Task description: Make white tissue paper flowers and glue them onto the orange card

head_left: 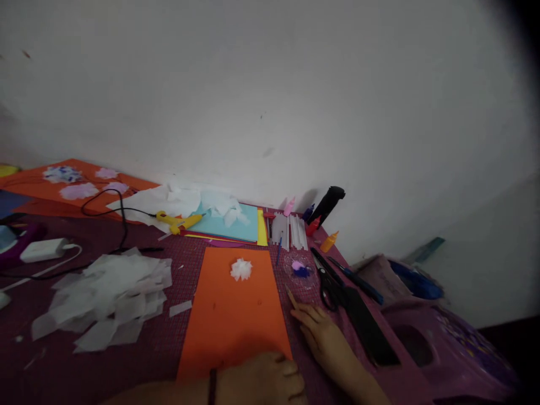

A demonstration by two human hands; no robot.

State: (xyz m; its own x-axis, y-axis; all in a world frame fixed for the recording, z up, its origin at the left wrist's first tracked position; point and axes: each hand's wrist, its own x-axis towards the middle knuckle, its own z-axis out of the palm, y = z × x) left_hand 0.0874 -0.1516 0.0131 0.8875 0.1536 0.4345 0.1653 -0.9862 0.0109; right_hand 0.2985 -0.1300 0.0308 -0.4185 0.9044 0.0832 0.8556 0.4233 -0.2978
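Orange sheet (230,320), flat, small white tissue puff (241,269) atop

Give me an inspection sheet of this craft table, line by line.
Surface: maroon gridded mat, dimly lit.
Job's things: orange paper sheet with white tissue flower on it; thin wooden stick beside it.
Clutter: pile of white tissue pieces, yellow glue gun, black scissors.
Hands: left hand rests on the sheet's near edge, fingers curled; right hand lies on the mat, fingertips at the stick, grip unclear.
Cables: black cable loops behind the glue gun; white charger with cord at left.
Surroundings: white wall behind, purple plastic stool at right.
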